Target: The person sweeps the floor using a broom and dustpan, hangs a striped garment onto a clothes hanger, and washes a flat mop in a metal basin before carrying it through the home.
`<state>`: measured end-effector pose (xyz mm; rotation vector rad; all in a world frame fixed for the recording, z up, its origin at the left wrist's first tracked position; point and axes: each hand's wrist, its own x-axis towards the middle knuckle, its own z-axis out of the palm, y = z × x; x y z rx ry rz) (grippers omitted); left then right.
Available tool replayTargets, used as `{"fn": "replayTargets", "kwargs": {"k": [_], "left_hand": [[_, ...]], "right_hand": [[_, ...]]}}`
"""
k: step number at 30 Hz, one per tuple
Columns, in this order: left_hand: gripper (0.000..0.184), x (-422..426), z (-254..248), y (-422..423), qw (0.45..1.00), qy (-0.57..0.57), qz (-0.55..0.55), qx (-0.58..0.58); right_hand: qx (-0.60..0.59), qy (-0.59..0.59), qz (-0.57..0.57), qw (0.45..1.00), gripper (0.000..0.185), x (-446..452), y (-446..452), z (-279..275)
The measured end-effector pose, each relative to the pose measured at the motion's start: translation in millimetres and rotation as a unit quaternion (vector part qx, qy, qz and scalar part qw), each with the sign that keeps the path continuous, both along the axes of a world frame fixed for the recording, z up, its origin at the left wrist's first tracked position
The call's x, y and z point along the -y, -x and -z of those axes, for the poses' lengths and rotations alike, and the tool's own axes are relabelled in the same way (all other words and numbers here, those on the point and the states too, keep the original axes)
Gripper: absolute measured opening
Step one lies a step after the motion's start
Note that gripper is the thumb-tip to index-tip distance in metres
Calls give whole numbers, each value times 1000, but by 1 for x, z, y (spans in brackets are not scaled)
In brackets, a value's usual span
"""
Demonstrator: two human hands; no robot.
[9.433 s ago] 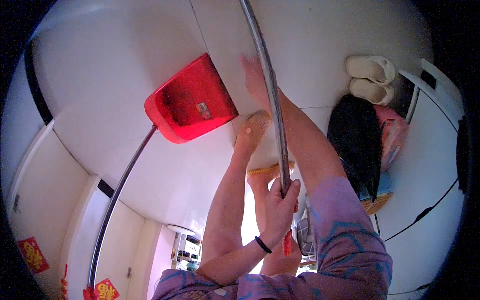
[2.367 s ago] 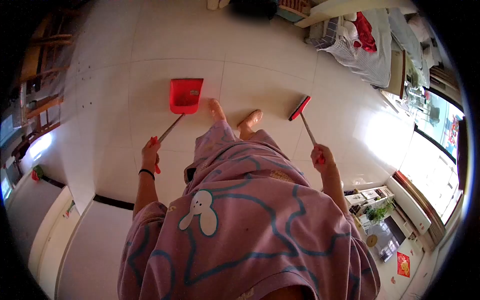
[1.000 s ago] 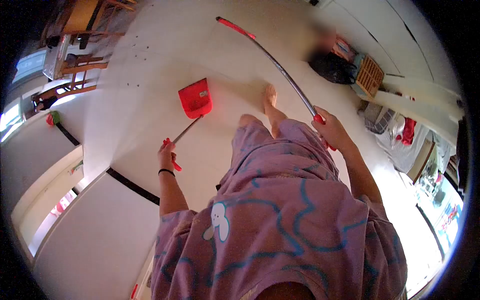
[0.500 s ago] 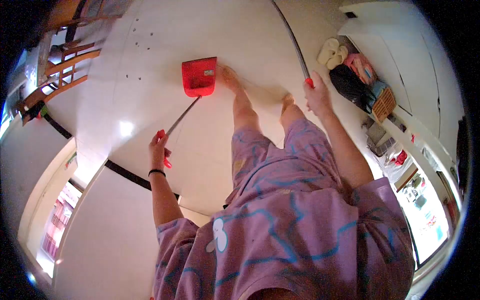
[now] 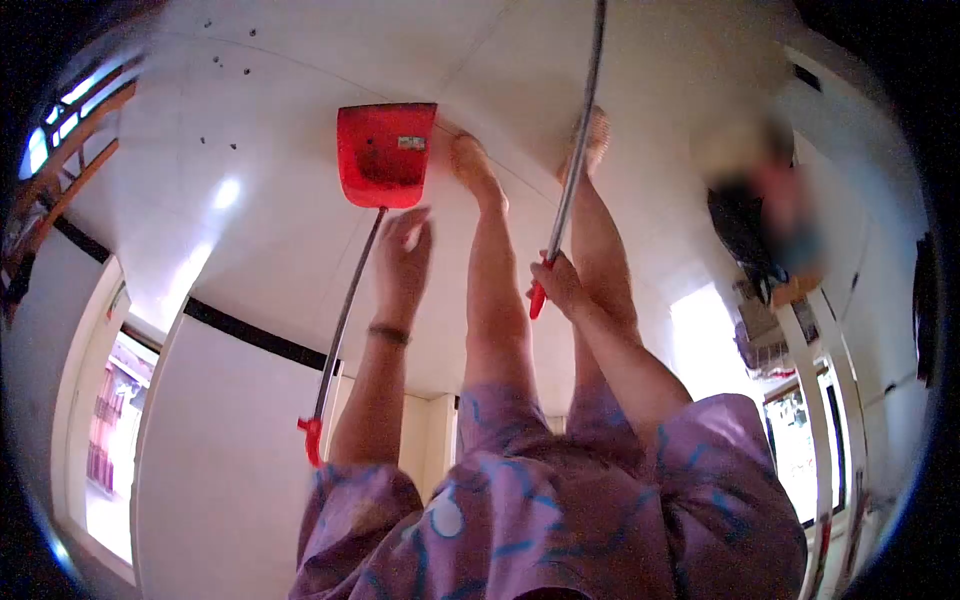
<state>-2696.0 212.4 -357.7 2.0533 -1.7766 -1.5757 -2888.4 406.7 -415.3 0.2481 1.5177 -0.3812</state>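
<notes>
My left hand [image 5: 403, 262] is off the dustpan, just right of its metal pole, with fingers loosely curled and apart and nothing between them. The red dustpan [image 5: 384, 160] rests on the floor left of my feet; its pole runs down-left to a red grip [image 5: 312, 440] that no hand touches. A small label and a few dark specks show inside the pan. My right hand [image 5: 562, 284] is closed round the red-ended handle of a long metal pole [image 5: 582, 145]. That pole reaches past the top edge, so its far end is out of view.
Several small dark bits [image 5: 232, 146] lie on the floor at upper left. Wooden furniture [image 5: 75, 185] stands at the far left. A dark bag [image 5: 738, 225] is at the right, beside blurred items. A white panel [image 5: 225, 430] fills the lower left.
My left hand has let go of the dustpan's red grip and moved up near the pan. My right hand has come inward and lower with its pole. The view has shifted closer to the floor.
</notes>
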Motion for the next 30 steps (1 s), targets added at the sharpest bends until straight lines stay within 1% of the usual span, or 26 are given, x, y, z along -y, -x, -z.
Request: {"fn": "replayTargets", "kwargs": {"k": [1,2,3,4,5,7,8,9,10,11,12,14,15,16,17,19,21,23,27,30], "left_hand": [[25,8,43,19,995,58,79,21],[28,16,86,31,983,87,149,63],[31,28,137,36,972,103,184,99],[35,33,190,40,959,118,220,134],[37,47,260,36,943,160,253,143],[42,72,308,48,952,175,202,151],[45,96,301,70,970,148,116,152],[50,104,317,73,968,150,102,176],[55,114,337,71,964,150,90,199],[55,120,354,69,965,146,91,200],[60,126,368,66,965,153,78,198],[68,129,378,68,964,162,55,203],[68,127,381,70,964,160,54,204],[65,124,382,72,958,172,60,221],[62,122,384,74,952,183,67,238],[59,116,387,78,951,198,55,233],[57,109,389,76,950,210,44,228],[55,103,394,74,940,266,51,209],[56,99,394,70,941,268,57,201],[55,105,389,72,932,264,85,232]], "right_hand": [[6,9,-1,1000,43,-15,-3,22],[-1,7,-9,1000,41,-20,-3,27],[-10,5,-16,1000,39,-14,1,31],[-58,-23,-49,997,40,-11,4,29],[-105,-50,-83,990,40,-5,4,27],[-62,-70,-23,995,40,-3,-1,29],[-20,-59,-21,998,38,3,-3,23],[23,-48,-19,998,36,9,-4,15],[32,-44,-44,998,34,14,-4,14],[41,-39,-68,996,32,18,-4,13],[35,-59,-29,997,31,22,-4,12],[25,-87,-10,996,31,27,-2,8],[15,-112,10,994,31,30,-1,6],[32,-109,33,993,31,28,-1,4],[34,-110,32,993,31,30,0,4],[58,-113,57,990,33,32,1,4],[59,-116,47,990,33,38,4,2],[53,-121,59,990,33,40,4,2],[52,-109,38,992,32,40,6,1],[51,-103,31,993,32,40,6,2]]}}
